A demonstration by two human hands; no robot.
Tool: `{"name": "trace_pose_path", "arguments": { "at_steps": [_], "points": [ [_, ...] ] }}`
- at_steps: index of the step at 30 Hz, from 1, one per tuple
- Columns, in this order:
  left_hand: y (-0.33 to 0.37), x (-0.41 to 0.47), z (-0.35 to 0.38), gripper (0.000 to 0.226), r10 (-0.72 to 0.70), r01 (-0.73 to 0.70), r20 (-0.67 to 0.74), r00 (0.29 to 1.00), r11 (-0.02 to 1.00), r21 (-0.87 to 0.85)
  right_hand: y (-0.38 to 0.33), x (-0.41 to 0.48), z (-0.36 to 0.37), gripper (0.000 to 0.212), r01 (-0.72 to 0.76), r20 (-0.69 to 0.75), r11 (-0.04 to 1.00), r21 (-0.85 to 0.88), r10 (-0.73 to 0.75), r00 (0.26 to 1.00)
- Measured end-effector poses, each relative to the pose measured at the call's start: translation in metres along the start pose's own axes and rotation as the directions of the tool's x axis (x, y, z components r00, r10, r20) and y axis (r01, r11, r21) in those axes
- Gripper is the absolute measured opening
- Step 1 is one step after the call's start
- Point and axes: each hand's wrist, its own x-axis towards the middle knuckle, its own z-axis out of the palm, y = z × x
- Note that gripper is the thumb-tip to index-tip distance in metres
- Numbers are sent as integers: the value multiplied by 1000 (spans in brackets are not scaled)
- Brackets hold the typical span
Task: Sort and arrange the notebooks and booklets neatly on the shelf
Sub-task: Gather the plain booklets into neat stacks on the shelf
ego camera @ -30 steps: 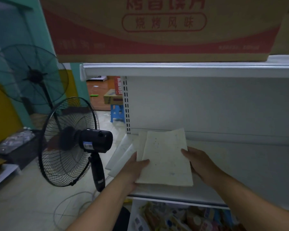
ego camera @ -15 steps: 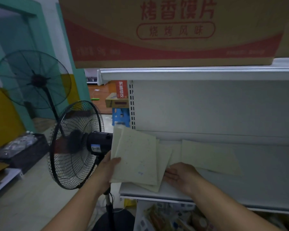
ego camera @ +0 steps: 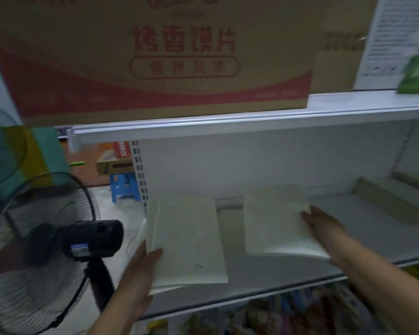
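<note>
Left hand (ego camera: 140,274) was in at the near corner of the stack of pale cream paper booklets (ego camera: 189,240): thumb clamped over the speckled top cover, fingers tucked underneath, a firm grasp. At least one more cover peeked out below the top one along the left and bottom edges. That stack sat at the left end of the white metal shelf (ego camera: 252,286), its near corner jutting out past the front lip.

Over to the right hand (ego camera: 324,226): it lay against the right edge of a single pale cream booklet (ego camera: 276,221), fingertips on the cover's margin. Too blurred to tell whether it was pinching or only touching. This booklet lay on the same shelf, just beside the stack with a strip of bare shelf between them, both roughly squared to the back panel.

Further right along the shelf, a row of flat cream booklets (ego camera: 385,201) lay well apart from the hands.

Up top sat a brown cardboard carton with a red band (ego camera: 155,56). A black pedestal fan (ego camera: 34,250) stood to the left, and a blue plastic stool (ego camera: 124,187) stood beyond it.
</note>
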Motion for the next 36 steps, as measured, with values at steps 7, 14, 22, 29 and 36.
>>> {"name": "trace_pose_path", "arguments": {
  "at_steps": [7,14,22,29,36],
  "points": [
    [-36,-23,145,33,66,-77,155,986,994,71,12,-5,-49,34,-138,107,978,160,122,987],
    [-79,-64,294,19,-80,29,341,937,988,150,22,-5,-173,19,-142,143,990,-19,144,979],
    [-145,-77,458,24,-288,249,275,917,954,170,39,21,-338,25,-165,110,986,7,164,980],
    [-158,-41,525,24,-192,109,259,947,947,303,35,79,-366,37,-177,39,980,88,174,984],
    [-147,21,555,40,-130,20,310,942,943,333,10,129,-372,52,-67,-73,991,116,75,995]
  ]
}}
